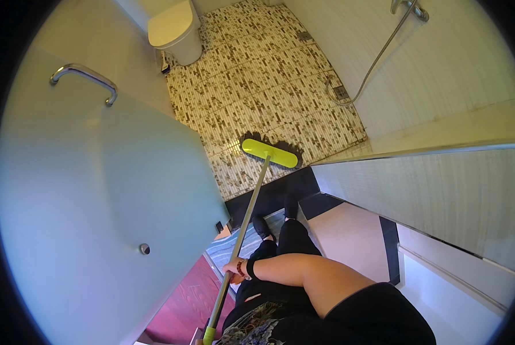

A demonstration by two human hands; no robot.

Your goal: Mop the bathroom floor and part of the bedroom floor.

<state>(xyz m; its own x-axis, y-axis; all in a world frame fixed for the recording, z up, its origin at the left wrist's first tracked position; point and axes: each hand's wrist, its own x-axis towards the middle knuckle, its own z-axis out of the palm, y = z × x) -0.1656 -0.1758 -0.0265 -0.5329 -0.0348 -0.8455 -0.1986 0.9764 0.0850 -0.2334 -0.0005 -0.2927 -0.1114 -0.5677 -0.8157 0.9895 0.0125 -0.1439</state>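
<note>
My right hand [235, 269] is closed around the metal pole [251, 205] of a long-handled floor broom. Its yellow-green head [269, 153], edged with dark, bushy bristles, rests on the mosaic-patterned floor tiles [249, 95] just past the dark doorway threshold [274, 183]. Toward me, the pole ends in a yellow-green grip [209, 335] at the bottom edge of the view. A sliver of my left hand [199, 342] shows beside that grip; its fingers are cut off by the frame.
A frosted glass door [124, 172] with a metal handle [85, 75] stands at left. Ahead are a white toilet [175, 32], a shower hose [382, 54] trailing to the floor, and a floor drain [340, 92]. A partition wall [425, 181] borders the right. My feet stand on a striped mat [240, 246].
</note>
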